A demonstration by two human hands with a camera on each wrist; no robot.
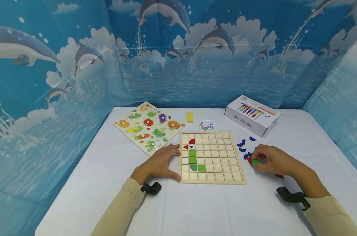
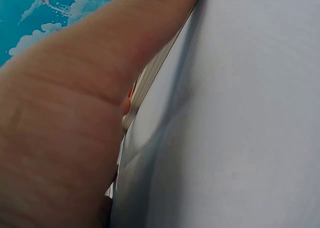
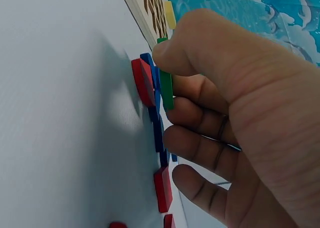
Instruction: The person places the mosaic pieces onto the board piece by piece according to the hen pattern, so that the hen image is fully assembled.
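A wooden grid board lies on the white table. In its left columns sit a red quarter-round piece, a red triangle, an eye tile, several green squares and a green quarter-round piece. My left hand rests at the board's left edge, thumb and fingers spread apart against it. Right of the board, my right hand pinches a green block between thumb and fingers, just above loose blue pieces and red pieces.
Behind the board lie a small printed pattern card and a yellow block. A vegetable puzzle board is at the back left, a white box at the back right. Dolphin-print cloth hangs around the table.
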